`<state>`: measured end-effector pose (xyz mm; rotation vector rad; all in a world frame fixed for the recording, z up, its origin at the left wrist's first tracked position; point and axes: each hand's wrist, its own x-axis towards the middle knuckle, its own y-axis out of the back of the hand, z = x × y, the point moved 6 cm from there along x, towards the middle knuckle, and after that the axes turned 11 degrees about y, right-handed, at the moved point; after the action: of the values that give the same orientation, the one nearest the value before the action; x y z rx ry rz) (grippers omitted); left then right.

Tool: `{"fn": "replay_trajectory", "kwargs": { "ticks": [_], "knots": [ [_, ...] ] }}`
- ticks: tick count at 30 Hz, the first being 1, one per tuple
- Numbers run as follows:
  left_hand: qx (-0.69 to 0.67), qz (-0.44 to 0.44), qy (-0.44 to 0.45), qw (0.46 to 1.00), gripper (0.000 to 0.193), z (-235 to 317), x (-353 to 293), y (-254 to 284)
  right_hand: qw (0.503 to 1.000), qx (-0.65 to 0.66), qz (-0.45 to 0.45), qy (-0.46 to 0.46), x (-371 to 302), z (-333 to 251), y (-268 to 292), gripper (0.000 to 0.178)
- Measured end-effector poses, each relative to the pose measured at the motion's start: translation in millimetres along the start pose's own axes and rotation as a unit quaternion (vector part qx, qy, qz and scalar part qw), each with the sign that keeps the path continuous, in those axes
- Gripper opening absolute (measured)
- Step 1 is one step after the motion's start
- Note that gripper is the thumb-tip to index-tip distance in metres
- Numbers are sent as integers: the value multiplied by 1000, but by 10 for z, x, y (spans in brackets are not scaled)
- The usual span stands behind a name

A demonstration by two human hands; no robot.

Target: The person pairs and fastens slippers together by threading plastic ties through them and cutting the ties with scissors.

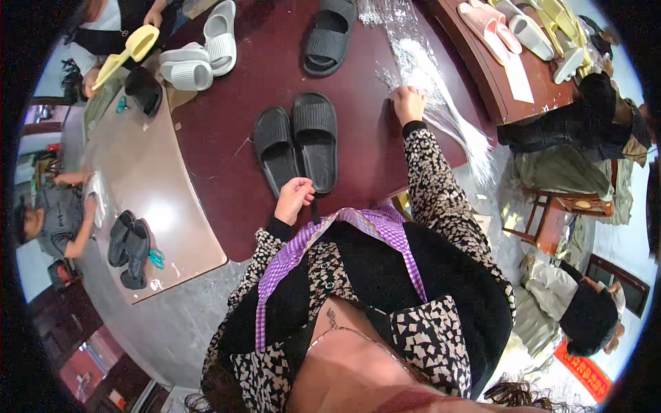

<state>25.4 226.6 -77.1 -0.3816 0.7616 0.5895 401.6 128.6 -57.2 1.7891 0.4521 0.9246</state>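
A pair of black slide sandals, the left slide (274,141) and the right slide (315,138), lies side by side on the dark red table with the heels toward me. My left hand (295,199) is at their heel ends, thumb and fingers pinched together; whatever is between them is too small to make out. Farther right, my right hand (410,105) rests at the edge of a long bundle of thin white strands (454,120), its fingers curled down onto them. The fingertips are partly hidden.
Beyond the pair stand a dark grey pair (329,41) and light grey slides (219,45). A side table (162,199) at left holds more black slides (129,241). Pink slides (487,27) and others lie on the right table. Several people work around, one holding a yellow slide (127,55).
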Motion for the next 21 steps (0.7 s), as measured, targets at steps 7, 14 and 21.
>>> {"fn": "replay_trajectory", "kwargs": {
  "ticks": [7,14,21],
  "knots": [
    [33,-25,-38,998,16,427,324,-333,980,140,91,104,-53,-382,492,3],
    [136,21,-358,923,17,1450,744,-1115,951,256,73,155,-79,-905,1016,4],
    [77,-9,-419,905,14,1514,834,-1469,913,371,75,155,-125,-976,1273,9]
  ]
}}
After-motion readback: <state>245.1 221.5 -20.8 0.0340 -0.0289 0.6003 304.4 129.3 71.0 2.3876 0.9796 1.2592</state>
